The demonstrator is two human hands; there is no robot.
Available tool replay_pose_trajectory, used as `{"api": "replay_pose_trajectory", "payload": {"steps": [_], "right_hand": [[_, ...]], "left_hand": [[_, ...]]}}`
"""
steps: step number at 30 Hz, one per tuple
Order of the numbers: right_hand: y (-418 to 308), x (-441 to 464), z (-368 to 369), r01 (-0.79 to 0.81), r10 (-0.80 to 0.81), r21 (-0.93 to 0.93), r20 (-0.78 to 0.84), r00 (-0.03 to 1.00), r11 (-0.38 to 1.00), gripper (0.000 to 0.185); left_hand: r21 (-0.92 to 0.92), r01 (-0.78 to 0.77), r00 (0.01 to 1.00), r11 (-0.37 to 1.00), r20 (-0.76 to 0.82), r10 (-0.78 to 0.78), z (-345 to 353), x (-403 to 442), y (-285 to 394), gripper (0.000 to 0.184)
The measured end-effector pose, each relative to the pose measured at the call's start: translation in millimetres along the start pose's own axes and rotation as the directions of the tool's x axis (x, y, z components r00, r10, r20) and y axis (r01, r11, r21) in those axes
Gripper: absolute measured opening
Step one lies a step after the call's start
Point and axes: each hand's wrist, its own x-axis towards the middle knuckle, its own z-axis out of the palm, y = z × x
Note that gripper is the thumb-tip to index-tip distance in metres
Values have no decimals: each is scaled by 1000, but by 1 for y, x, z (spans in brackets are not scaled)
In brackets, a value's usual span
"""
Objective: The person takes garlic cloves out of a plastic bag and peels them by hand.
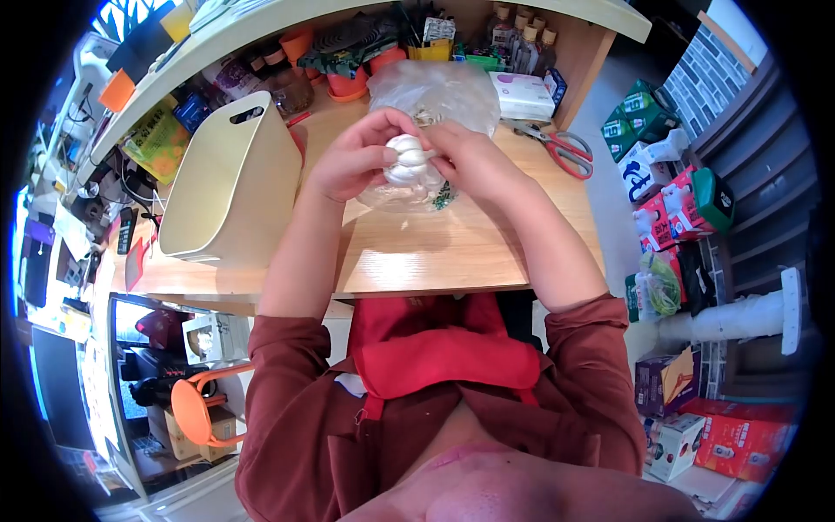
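Both of my hands meet above the wooden table around a white, glossy, lobed garlic bulb. My left hand grips its left side, the thumb lying across the front. On the right, my right hand pinches the narrow stem end between thumb and fingers. Under the hands lies a clear plastic bag, partly hidden, with small green bits at its right edge. Behind them a larger crumpled clear bag is spread out, with something brownish inside that I cannot make out.
A cream plastic bin stands on the table's left. Red-handled scissors lie at the right. A shelf overhangs the back, with bottles, orange pots and a white box underneath. Cartons stand on the floor at right.
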Motion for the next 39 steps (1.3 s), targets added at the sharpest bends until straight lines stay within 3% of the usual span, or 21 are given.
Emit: {"api": "replay_pose_trajectory", "payload": {"steps": [3,5,8,11,15,18,20,21,23,24,26,27,30,36,39], "right_hand": [[-1,-1,5,-99,102,31,-120,987,995,23],[7,3,6,-116,103,-43,-235,966,992,21],[15,6,5,-283,332,274,-157,930,919,20],[11,6,-4,-397,361,633,193,912,665,24],[12,4,4,-417,303,651,286,909,634,27],[13,5,4,-450,342,687,300,891,570,29],[9,6,3,-463,380,743,298,876,484,29],[9,6,5,-457,367,748,302,880,480,29],[7,5,10,-442,335,762,308,890,474,28],[3,5,11,-443,336,735,303,892,513,27],[-6,5,15,-442,328,678,300,896,587,26],[-2,4,19,-471,366,541,297,882,697,25],[6,4,22,-266,220,231,208,953,936,39],[-5,1,24,-177,178,-16,134,975,984,43],[-5,-1,31,-166,166,-10,66,984,986,41]], "left_hand": [[250,90,995,964,-66,-76,5,3,0,34],[279,104,991,955,-107,-76,11,5,-3,34],[364,123,981,923,-188,-57,9,5,-9,36],[405,122,969,906,-247,-20,5,4,-10,36],[430,120,943,895,-331,32,4,1,-21,39],[326,89,956,941,-293,11,-4,-5,-29,46],[403,-84,949,911,-248,197,3,-2,-39,52],[442,-169,932,881,-219,288,8,0,-42,55],[838,-148,881,525,-130,456,17,0,-43,61],[953,-107,855,285,-58,515,20,0,-43,63],[940,-95,844,327,-98,527,18,0,-48,61],[941,-94,836,325,-103,539,17,0,-49,60],[951,-115,810,286,-77,581,16,0,-49,53],[933,-122,803,340,-108,586,18,-1,-54,44],[929,-115,783,352,-133,607,18,0,-57,40]]}}
